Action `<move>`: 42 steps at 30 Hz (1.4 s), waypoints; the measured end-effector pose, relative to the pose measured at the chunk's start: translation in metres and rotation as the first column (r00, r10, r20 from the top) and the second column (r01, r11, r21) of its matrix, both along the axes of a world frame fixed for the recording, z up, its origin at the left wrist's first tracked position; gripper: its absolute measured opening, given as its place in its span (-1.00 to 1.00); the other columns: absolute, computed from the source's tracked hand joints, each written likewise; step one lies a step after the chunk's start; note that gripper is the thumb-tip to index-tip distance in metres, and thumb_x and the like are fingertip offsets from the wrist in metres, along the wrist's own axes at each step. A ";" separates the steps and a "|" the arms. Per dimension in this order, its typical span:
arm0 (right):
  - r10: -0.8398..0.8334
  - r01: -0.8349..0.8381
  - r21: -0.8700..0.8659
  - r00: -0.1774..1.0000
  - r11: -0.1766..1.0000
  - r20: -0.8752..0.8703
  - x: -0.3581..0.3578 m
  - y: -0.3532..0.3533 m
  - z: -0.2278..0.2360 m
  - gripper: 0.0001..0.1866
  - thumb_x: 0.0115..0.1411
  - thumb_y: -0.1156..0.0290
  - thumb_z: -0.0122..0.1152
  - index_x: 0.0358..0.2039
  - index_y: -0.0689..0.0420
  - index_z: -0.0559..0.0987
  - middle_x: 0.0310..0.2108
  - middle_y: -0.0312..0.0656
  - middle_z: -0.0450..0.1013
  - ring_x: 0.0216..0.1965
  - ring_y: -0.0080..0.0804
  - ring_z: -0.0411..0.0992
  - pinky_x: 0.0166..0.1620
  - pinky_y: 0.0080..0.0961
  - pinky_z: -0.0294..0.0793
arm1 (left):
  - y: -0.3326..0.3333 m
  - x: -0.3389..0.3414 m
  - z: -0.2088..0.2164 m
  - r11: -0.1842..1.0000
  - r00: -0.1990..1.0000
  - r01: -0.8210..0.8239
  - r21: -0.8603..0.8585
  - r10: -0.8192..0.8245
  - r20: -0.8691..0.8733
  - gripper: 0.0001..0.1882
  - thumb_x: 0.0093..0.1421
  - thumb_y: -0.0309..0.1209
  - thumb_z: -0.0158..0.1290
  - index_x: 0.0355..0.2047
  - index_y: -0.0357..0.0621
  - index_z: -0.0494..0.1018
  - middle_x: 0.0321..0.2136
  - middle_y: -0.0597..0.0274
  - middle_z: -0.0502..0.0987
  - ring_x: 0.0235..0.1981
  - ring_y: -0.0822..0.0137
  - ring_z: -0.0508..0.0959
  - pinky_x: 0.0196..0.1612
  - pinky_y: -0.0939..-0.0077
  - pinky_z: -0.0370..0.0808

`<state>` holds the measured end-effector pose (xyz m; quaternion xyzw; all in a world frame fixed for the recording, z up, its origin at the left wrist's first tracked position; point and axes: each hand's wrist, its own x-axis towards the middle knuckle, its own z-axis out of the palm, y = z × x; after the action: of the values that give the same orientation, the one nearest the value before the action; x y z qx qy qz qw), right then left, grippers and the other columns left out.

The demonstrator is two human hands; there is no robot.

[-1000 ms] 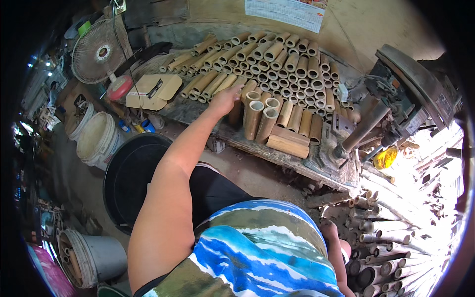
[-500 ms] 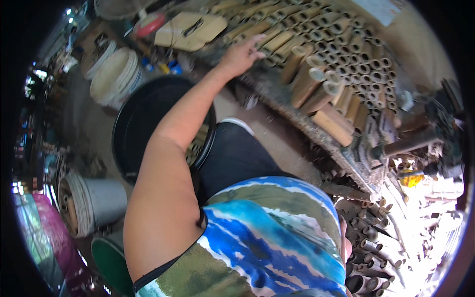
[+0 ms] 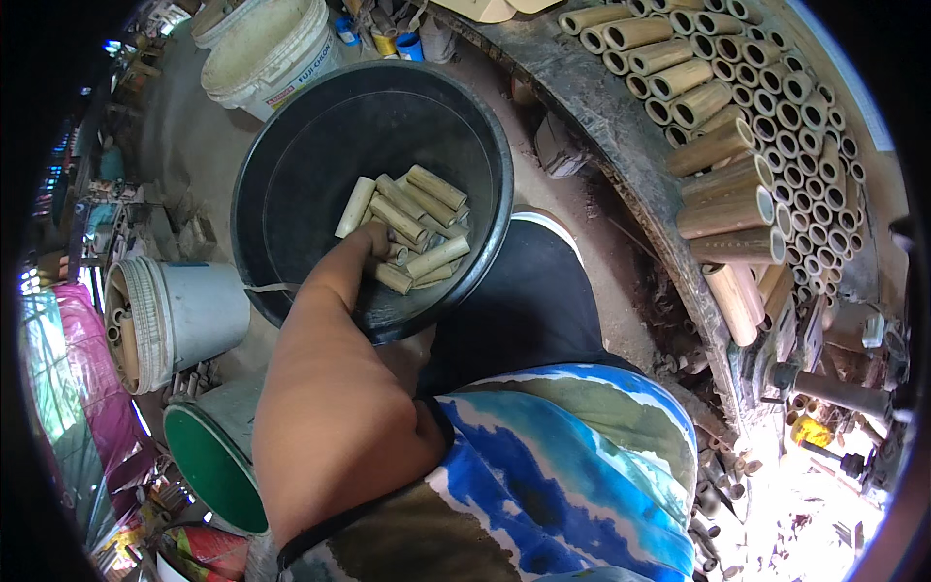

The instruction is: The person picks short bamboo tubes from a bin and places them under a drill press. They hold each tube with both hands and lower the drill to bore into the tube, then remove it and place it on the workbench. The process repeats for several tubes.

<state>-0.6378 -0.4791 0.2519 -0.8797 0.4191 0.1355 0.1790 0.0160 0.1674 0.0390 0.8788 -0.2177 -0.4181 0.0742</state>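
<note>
- Reaching down inside the black basin [image 3: 310,136] with the left hand [image 3: 369,241], at the left side of a loose heap of bamboo tubes [image 3: 399,219].
- Partly hidden down among the tubes, at the fingers; cannot tell whether closed on one.
- Heaped in the basin's right and near part, mostly with long axes slanting from far left to near right; at the heap's left, pointing nearly straight toward the basin's far rim; at its right, slanting from near left to far right.
- Bare across the basin's far and left floor, with open room there.
- Bordered by a white bucket [image 3: 208,310] left of the basin, a black trouser leg [image 3: 529,291] near right, and, farther right past a strip of ground [image 3: 553,194], the tabletop [image 3: 572,82].
- Lowered into the basin now; half a second ago, held up by the tabletop's edge, far right of the basin.
</note>
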 end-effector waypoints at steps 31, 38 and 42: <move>0.075 -0.069 -0.076 0.994 0.995 0.078 0.001 0.019 -0.019 -0.76 0.21 0.21 0.21 -0.31 0.12 0.58 -0.38 0.02 0.55 -0.28 0.08 0.54 -0.21 -0.12 0.50 | -0.100 0.004 0.219 0.715 0.709 0.241 -0.656 0.332 0.622 -0.70 0.15 -0.49 0.17 -0.07 -0.06 0.57 -0.16 0.02 0.59 0.02 -0.04 0.46 0.18 0.11 0.35; -0.158 0.160 -0.009 0.980 0.987 0.118 -0.032 0.019 -0.055 -0.73 0.09 0.20 0.33 -0.30 0.11 0.62 -0.32 0.03 0.59 -0.22 0.01 0.59 -0.13 -0.21 0.56 | -0.167 -0.002 0.411 0.343 0.580 0.358 -0.868 0.647 0.495 -0.63 0.20 -0.46 0.24 0.04 -0.15 0.51 -0.10 0.11 0.54 -0.13 0.26 0.58 -0.08 0.42 0.54; -0.234 0.237 0.013 0.949 0.971 0.210 -0.022 0.029 -0.035 -0.72 0.10 0.19 0.29 -0.30 0.14 0.62 -0.29 0.08 0.59 -0.19 0.05 0.58 -0.10 -0.15 0.55 | -0.254 -0.014 0.458 0.259 0.609 0.563 -0.785 0.511 0.606 -0.68 0.23 -0.39 0.22 -0.01 -0.15 0.52 -0.13 0.10 0.57 -0.12 0.25 0.62 -0.05 0.37 0.55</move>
<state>-0.6599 -0.4506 0.2171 -0.8339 0.5007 0.0170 0.2315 0.0015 -0.0865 0.4972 0.7145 -0.4478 0.2434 0.4792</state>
